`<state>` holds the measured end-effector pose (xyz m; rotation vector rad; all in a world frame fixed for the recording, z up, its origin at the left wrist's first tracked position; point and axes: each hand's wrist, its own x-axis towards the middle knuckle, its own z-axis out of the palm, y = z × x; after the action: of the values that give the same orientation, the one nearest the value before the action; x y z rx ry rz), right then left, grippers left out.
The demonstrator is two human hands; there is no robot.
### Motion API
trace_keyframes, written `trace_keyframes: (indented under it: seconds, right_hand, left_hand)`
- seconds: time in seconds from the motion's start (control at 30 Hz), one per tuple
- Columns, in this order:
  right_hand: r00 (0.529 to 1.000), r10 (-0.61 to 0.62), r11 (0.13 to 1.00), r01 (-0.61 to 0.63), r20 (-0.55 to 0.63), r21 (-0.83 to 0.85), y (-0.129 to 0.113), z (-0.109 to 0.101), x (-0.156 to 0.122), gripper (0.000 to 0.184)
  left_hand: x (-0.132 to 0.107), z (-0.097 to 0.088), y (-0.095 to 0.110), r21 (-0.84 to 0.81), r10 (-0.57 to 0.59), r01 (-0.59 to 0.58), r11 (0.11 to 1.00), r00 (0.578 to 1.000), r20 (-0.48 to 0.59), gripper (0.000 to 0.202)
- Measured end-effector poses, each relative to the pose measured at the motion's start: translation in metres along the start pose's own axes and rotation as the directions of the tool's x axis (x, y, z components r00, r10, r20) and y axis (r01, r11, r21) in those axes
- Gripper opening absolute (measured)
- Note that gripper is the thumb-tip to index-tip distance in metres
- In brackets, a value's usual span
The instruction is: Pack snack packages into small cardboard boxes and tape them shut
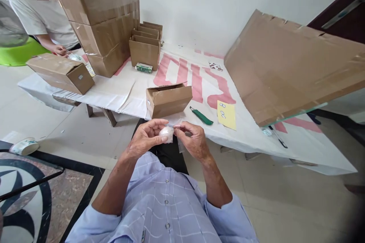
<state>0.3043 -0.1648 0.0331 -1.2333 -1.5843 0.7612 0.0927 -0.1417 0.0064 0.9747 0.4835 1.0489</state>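
My left hand [146, 136] curls its thumb and fingers around a small whitish round bundle in clear plastic [166, 134]; its exact kind is not plain. At the bundle's right side, my right hand [192, 136] pinches thumb and forefinger together, seemingly on the clear plastic. Both hands are over my lap, just in front of the table edge. Beyond them a narrow cardboard box [172, 100] stands on the table, its top flaps partly raised. To its right lie a green utility knife [202, 115] and a yellow card with drawn shapes [226, 115].
The cloth-covered table [137, 97] bears stacked cartons [105, 30], several upright narrow boxes [145, 51] and a small green box [144, 68]. Another long box [61, 72] lies left, near a co-worker's hand [59, 49]. A large cardboard sheet [293, 68] leans at right, near a pen [278, 136].
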Motion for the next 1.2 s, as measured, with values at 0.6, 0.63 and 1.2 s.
trace_keyframes:
  seconds: [0.6, 0.63, 1.2]
  right_hand:
    - [0.853, -0.474, 0.813, 0.519, 0.220, -0.263, -0.017, -0.022, -0.004, 0.022]
    - [0.854, -0.476, 0.814, 0.519, 0.212, -0.260, -0.017, -0.022, -0.005, 0.021]
    - [0.894, -0.417, 0.891, 0.437, 0.164, -0.122, -0.010, -0.010, -0.012, 0.024]
  left_hand:
    - [-0.010, 0.010, 0.002, -0.123, -0.070, 0.095, 0.988, 0.978, 0.195, 0.069]
    - [-0.011, 0.011, 0.003, -0.118, -0.064, 0.088, 0.989, 0.979, 0.191, 0.067]
    - [-0.014, 0.030, 0.015, 0.038, 0.085, -0.086, 0.996, 0.995, 0.044, 0.032]
